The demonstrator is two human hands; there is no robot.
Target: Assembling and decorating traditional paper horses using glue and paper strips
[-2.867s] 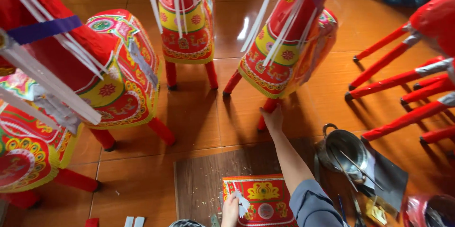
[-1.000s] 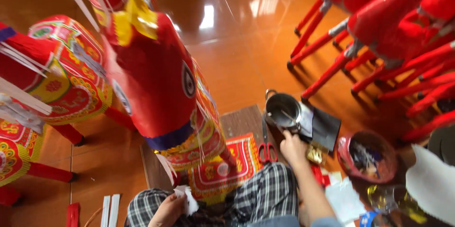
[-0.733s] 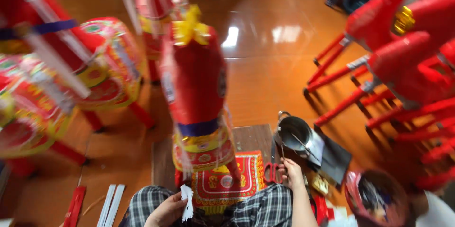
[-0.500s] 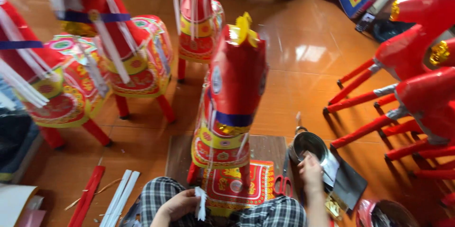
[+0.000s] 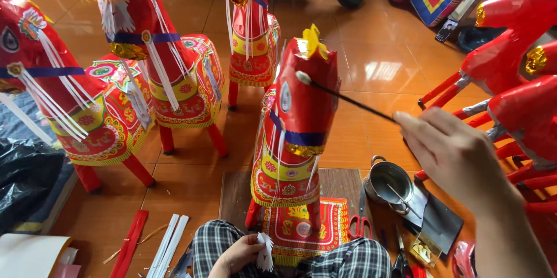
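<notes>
Right hand [image 5: 458,153] grips a brush [image 5: 342,97] touching the paper horse's [image 5: 296,133] head; left hand [image 5: 241,253] below pinches a white tassel [image 5: 265,252].

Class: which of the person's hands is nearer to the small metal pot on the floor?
Right. The right hand, holding a thin stick, is above and beside the metal pot; the left hand sits farther away, holding a white paper piece.

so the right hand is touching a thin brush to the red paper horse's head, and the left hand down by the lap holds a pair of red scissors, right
Not quite. In the head view the left hand holds a small white paper piece, not scissors; the red scissors lie on the floor. The right hand does touch the thin brush to the red paper horse.
</notes>
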